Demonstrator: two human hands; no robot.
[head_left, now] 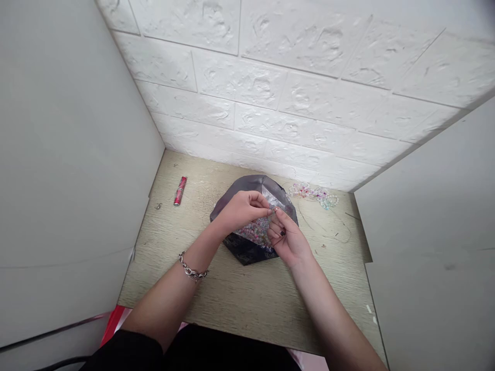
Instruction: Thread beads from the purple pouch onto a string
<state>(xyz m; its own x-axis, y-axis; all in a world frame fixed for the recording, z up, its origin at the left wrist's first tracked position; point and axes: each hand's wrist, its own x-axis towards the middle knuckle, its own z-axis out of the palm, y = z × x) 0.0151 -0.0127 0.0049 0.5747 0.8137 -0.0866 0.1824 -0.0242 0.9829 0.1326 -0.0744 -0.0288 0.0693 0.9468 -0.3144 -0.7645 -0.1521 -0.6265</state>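
Both my hands meet over a dark open bag (247,186) filled with small mixed-colour beads (256,230), in the middle of a pale wooden table (247,299). My left hand (242,210) is curled, its fingertips pinched on something tiny near the bag's mouth. My right hand (285,238) comes up from the right, its fingers pinched against the same spot. What they hold is too small to make out. A chain bracelet (191,269) circles my left wrist.
A small red tube (180,190) lies at the back left of the table. A beaded strand (315,194) and thin thread (340,229) lie at the back right. White brick wall behind, grey panels (69,170) close both sides.
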